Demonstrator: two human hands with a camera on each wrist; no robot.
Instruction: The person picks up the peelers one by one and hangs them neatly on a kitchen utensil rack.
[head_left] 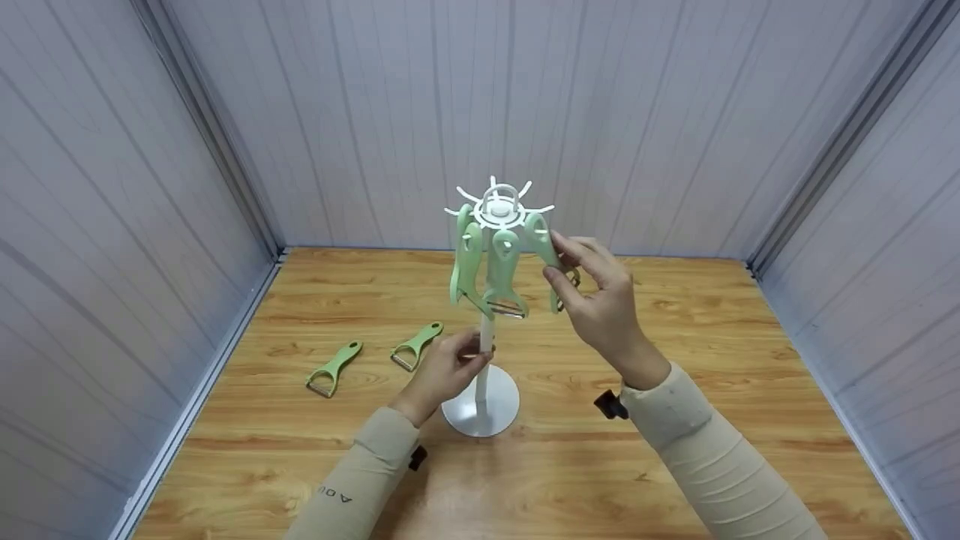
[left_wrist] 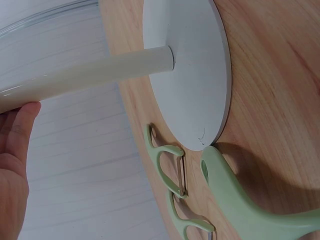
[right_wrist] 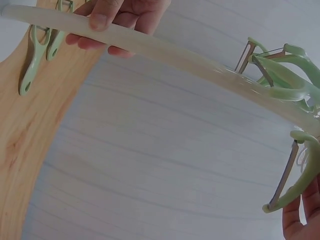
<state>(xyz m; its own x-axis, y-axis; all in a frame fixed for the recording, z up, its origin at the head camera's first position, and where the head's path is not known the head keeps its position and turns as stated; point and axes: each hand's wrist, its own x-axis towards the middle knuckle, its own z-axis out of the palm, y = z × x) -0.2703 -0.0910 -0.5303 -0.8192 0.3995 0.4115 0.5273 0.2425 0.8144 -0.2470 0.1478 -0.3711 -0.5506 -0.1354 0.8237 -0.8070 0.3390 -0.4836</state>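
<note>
A white stand with a round base (head_left: 499, 412) carries a ring of hooks (head_left: 500, 212) at its top. My left hand (head_left: 448, 366) grips its upright pole (left_wrist: 100, 72) below the hanging peelers. With thumb and fingers, my right hand (head_left: 604, 304) pinches a light-green peeler (head_left: 541, 238) by its handle, whose holed end is at a hook on the right; its blade (right_wrist: 286, 175) points down. Other green peelers hang by their handle holes, one at the front (head_left: 506, 259) and others at the left (head_left: 469, 259), partly overlapping.
Two more green peelers, one nearer the stand (head_left: 417, 345) and one farther left (head_left: 334, 367), lie on the wooden table (head_left: 675, 330). In the left wrist view another green peeler (left_wrist: 235, 195) shows close to the base. Pale panel walls (head_left: 360, 112) enclose the table's back and sides.
</note>
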